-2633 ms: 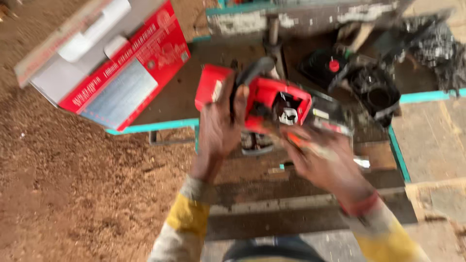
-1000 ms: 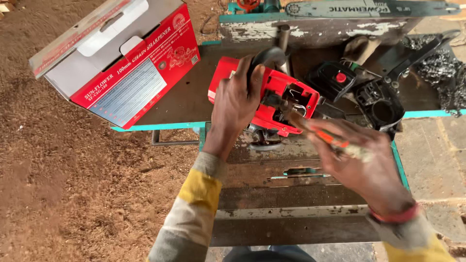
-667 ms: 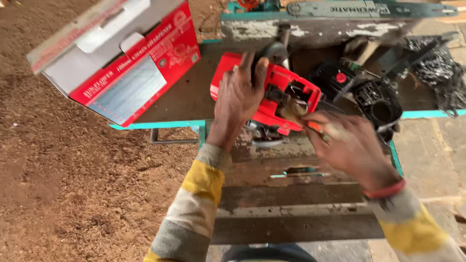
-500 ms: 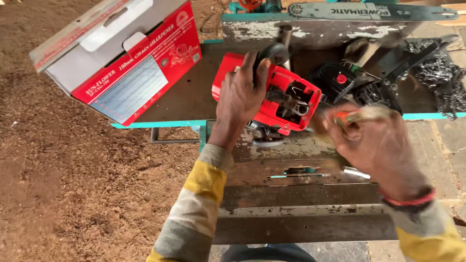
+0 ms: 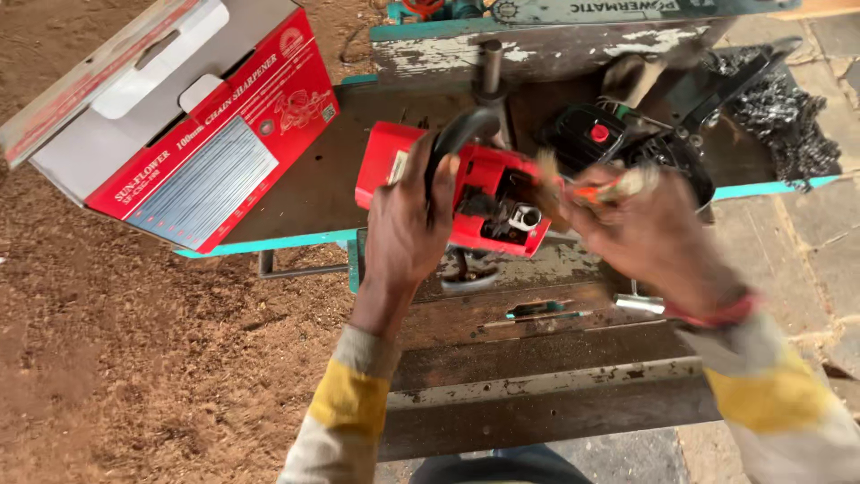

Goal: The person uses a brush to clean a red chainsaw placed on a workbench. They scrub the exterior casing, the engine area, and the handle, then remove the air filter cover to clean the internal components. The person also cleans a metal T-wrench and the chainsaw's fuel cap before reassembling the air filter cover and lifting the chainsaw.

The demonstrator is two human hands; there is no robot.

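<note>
Currently the left hand is reaching forward from a striped yellow sleeve and curling its fingers around the black handle of the red chainsaw body, palm down, wrist straight. The chainsaw body is lying on the worn workbench, near its front edge and roughly at its middle.

The right hand is hovering just right of the chainsaw body, motion-blurred, fingers closed around a thin orange-handled tool whose tip is pointing toward the exposed engine parts; whether the tip is touching them cannot be told.

Behind and right of the chainsaw body a black engine unit with a red button is sitting, and further right a heap of saw chain is lying. Left of the chainsaw body a red and grey cardboard box is leaning on the bench, overhanging its corner. In front of the chainsaw body, on a lower board, a small T-handled wrench is lying.

Compared with half a second ago: the left hand is gripping the handle as before; the right hand is now sitting higher and closer to the chainsaw body, the orange tool brought back to the opening.
</note>
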